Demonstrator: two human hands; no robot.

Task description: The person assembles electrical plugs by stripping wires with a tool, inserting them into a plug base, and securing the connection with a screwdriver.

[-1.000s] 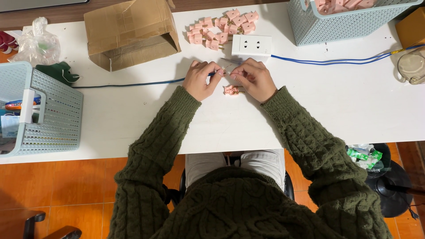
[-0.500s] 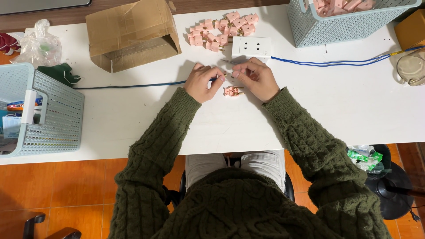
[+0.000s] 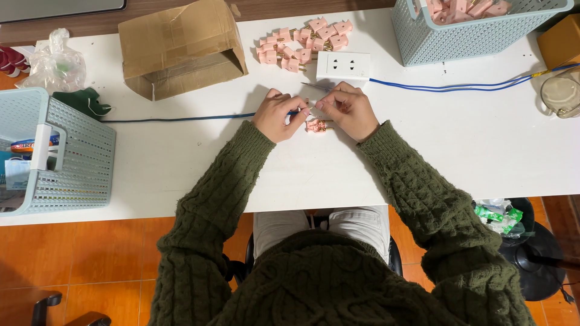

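Observation:
My left hand and my right hand meet at the middle of the white table. Both pinch the end of a blue cable that runs off to the left. What the fingertips hold is too small to make out clearly. A pink plug with brass pins lies on the table just below my fingers. Behind my hands sits a white socket block with blue wires running right, and a pile of several pink plugs.
An open cardboard box lies on its side at the back left. A pale blue basket stands at the left edge, another one with pink parts at the back right. A crumpled plastic bag is far left.
My hands have stayed in the same place, with only small finger movements on the cable end. The pink plug remains beneath them.

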